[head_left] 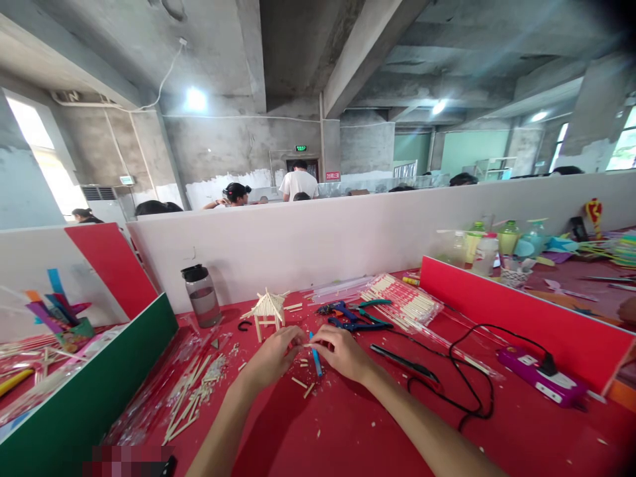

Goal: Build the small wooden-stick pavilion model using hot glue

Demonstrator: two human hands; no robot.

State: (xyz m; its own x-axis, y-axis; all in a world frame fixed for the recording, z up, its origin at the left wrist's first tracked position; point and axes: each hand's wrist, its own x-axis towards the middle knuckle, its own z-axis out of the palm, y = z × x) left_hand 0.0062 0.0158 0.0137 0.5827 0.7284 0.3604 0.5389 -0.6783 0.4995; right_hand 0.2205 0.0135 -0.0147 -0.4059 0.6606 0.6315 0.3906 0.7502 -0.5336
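My left hand [279,351] and my right hand [342,352] meet over the red table, fingers closed in a pinch. Between their fingertips is a small pale wooden stick piece [307,344], mostly hidden by the fingers. Below them lies a narrow blue strip-like object [317,363], partly covered by my right hand. Just beyond my left hand stands a little pavilion model [269,307] built of wooden sticks, with a pointed roof on thin posts. Short cut stick pieces [309,391] are scattered on the near side of my hands.
Blue-handled pliers [342,317], a bundle of wooden sticks [402,298] and a black pen-like tool [405,361] with a cord lie to the right. Farther right is a purple power strip [541,377]. Loose sticks [189,404] and a water bottle [201,296] are left. White [298,242], green [99,371] and red [517,318] partitions border the table.
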